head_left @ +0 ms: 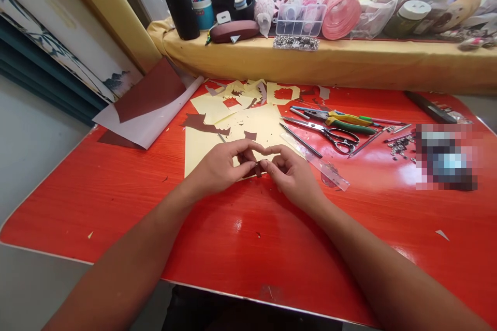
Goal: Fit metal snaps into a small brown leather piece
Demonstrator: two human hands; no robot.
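A small dark brown cut piece [258, 169] is pinched between the fingertips of both hands, just over the front edge of a pale yellow sheet [196, 152]. My left hand [217, 165] grips its left side with thumb and fingers closed. From the other side, my right hand [293, 173] holds it the same way, index fingers almost meeting. The fingers hide much of the piece. Behind my left hand lie a brown scrap [204, 124] and a smaller brown scrap [250, 136]. The tip of a thin stick [221, 137] shows by my left knuckles.
Right of the sheet lie scissors [337, 137], yellow-green pliers [345, 121], a dark pen [301, 139] and a clear ruler [328, 170]. Small metal bits [402, 147] sit farther right. A brown sheet roll [151, 98] rests at left. The cloth-covered ledge [233, 59] holds boxes and jars.
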